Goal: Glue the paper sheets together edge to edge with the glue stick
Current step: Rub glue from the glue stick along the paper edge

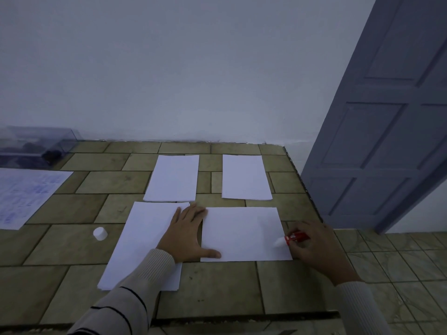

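Several white paper sheets lie on the tiled table [72, 238]. A landscape sheet [242, 234] lies in front of me at the right, a portrait sheet [142, 238] to its left. My left hand [187, 234] lies flat with straight fingers across the gap, thumb pressing the landscape sheet's near left corner. My right hand [316, 247] grips a red glue stick [292, 238]; its white tip touches the landscape sheet's right edge. The white cap [100, 233] stands on the table to the left. Two more portrait sheets, a left one [173, 177] and a right one [244, 177], lie farther back.
A printed sheet [26, 194] lies at the far left, and a clear plastic box [36, 146] stands against the wall behind it. The table's right edge runs near my right hand. Beyond that edge are a grey door [387, 117] and tiled floor.
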